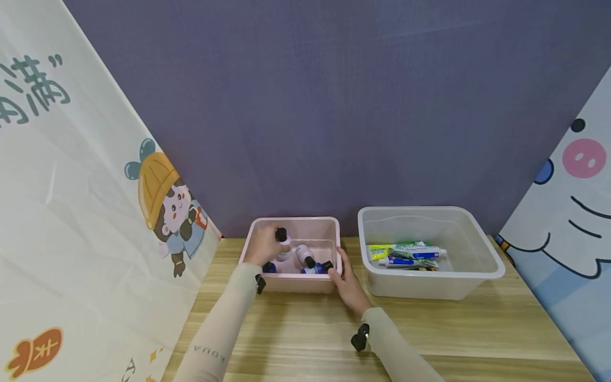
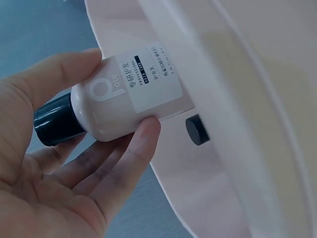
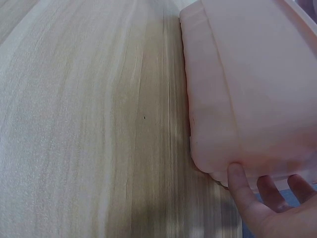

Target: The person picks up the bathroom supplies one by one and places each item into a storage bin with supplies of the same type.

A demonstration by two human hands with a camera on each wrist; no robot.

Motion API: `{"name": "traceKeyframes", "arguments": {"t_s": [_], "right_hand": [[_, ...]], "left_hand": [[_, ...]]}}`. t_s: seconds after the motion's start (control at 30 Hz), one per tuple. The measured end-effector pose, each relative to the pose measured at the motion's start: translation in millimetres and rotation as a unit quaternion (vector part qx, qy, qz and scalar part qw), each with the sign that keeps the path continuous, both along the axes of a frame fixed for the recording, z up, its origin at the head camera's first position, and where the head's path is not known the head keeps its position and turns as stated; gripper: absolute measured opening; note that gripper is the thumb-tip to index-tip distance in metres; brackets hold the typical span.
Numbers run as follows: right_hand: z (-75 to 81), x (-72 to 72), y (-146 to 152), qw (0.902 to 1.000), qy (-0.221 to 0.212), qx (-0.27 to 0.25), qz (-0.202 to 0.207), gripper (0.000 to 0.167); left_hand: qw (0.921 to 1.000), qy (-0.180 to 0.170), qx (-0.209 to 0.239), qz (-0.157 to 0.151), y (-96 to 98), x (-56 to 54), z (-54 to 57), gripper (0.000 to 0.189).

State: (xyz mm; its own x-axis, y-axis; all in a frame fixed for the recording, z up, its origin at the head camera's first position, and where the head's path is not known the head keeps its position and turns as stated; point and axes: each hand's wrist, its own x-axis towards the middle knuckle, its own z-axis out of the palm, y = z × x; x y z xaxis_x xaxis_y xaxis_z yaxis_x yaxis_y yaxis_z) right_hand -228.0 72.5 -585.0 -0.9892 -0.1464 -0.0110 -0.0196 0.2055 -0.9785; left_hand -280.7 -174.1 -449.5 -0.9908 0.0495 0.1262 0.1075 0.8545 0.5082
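Observation:
My left hand (image 1: 266, 245) holds a small pale pink hair-care bottle (image 2: 111, 111) with a black cap, between thumb and fingers. The label shows in the left wrist view. The hand is inside the left end of a pink plastic bin (image 1: 298, 285). Another pale bottle (image 1: 303, 253) with a black cap lies in the bin, beside dark blue bottles (image 1: 312, 269) along the front wall, partly hidden. At the bin's right front corner, my right hand (image 1: 352, 289) grips the wall, the thumb by the rim and fingers along the side.
To the right stands a larger white bin (image 1: 429, 286) with several toothpaste tubes (image 1: 412, 253) piled at its left end. Both bins rest on a wooden table (image 1: 305, 339) against a grey-blue backdrop (image 1: 324, 106). Printed panels (image 1: 86, 212) flank the table.

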Motion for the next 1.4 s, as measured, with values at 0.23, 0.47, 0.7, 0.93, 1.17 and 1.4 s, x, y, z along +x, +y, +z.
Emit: {"name": "traceKeyframes", "arguments": {"t_s": [0.23,0.47,0.7,0.93,1.17,1.4], "right_hand": [[-2.3,-1.5,0,1.0000,0.002,0.002,0.001,0.068],[-2.6,-1.6,1,1.0000,-0.003,-0.007,0.001,0.068],[-2.3,-0.8,0,0.9999,-0.012,-0.008,-0.002,0.069],[-1.5,-1.5,0,0.9997,-0.009,-0.021,0.001,0.068],[-1.2,-0.9,0,0.9999,-0.008,-0.011,0.001,0.068],[-0.6,-0.7,0,0.9999,-0.010,-0.011,0.002,0.068]], "left_hand": [[0.9996,-0.021,-0.016,-0.006,2.6,-7.7,1.0,0.047],[0.9989,-0.044,-0.016,0.000,5.8,-12.4,-2.3,0.059],[0.9983,-0.059,0.000,-0.002,5.7,-18.5,-5.0,0.055],[0.9981,-0.061,-0.006,-0.004,2.0,-28.8,-7.8,0.055],[0.9973,-0.070,-0.021,-0.014,2.2,-34.0,-9.2,0.054],[0.9961,-0.075,-0.042,-0.021,3.9,-38.0,-9.8,0.034]]}}
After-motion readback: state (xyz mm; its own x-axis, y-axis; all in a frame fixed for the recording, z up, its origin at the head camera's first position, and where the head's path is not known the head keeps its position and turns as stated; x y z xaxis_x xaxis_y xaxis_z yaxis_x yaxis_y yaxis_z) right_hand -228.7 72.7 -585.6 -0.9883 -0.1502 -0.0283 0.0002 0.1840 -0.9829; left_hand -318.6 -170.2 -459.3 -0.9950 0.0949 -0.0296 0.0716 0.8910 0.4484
